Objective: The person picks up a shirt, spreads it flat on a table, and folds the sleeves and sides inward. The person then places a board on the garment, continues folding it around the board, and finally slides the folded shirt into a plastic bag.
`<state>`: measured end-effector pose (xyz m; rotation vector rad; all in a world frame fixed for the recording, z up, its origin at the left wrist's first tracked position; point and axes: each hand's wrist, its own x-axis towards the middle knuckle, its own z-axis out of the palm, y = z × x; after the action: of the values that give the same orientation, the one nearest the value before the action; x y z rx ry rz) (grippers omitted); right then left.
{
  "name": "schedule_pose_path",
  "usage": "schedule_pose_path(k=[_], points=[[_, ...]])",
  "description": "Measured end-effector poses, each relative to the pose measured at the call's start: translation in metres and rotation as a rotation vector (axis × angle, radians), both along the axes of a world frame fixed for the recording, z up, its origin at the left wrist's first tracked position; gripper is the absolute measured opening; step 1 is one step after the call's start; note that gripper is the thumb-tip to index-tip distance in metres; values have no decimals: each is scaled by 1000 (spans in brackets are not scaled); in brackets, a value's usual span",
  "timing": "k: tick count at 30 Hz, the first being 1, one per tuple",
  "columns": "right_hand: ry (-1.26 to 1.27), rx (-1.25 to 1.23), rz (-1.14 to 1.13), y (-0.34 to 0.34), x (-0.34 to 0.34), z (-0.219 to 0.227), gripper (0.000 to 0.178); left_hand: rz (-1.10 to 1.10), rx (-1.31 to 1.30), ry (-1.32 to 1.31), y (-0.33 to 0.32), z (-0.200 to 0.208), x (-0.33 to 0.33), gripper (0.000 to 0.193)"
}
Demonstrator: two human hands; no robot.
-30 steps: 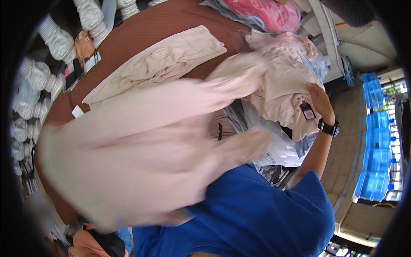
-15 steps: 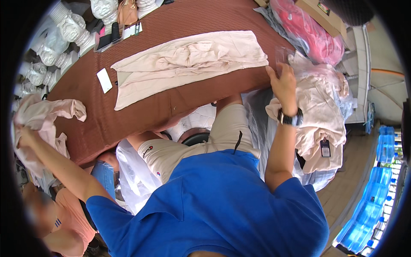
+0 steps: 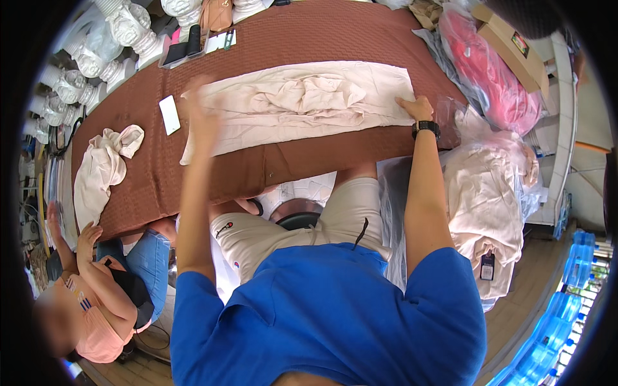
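A pale beige garment [image 3: 257, 96] lies stretched lengthwise across the brown quilted cloth, bunched along its middle; its exact kind is unclear. My right hand [image 3: 418, 109], wearing a dark wristwatch, pinches its right end. Smeared by motion, my left hand [image 3: 205, 119] is over the left end, its fingers too blurred to read. Farther left, a second crumpled beige garment [image 3: 102, 170] rests near the table edge, away from my hands.
Another person [image 3: 106, 302] sits at lower left, hands by the table edge. A white card [image 3: 169, 114] lies left of the garment. Bagged beige clothes [image 3: 483, 199] are piled at right, below a pink bundle in plastic [image 3: 483, 71]. White ornate columns [image 3: 129, 26] stand at far left.
My left hand has left the crumpled garment, now lying at the table's left, and swung right to the long garment. My right hand has come onto its right end.
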<state>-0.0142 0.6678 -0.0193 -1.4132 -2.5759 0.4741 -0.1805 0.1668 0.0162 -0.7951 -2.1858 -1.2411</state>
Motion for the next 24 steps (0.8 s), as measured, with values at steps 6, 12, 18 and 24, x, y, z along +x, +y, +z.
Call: schedule_pose_path(k=[6,12,18,24], points=[[360,-285,61,59,-5,-22,50,-365,-459,180,187,-25,62,62],[290,-698,45,21,-12,23,51,-253,-716,127,221,-56,57,73],[347,-754,61,47,-17,15,55,-326,-664,172,250,-49,55,76],[399,-757,198,37,-14,27,58,-263,-701,200,254,-69,51,78]])
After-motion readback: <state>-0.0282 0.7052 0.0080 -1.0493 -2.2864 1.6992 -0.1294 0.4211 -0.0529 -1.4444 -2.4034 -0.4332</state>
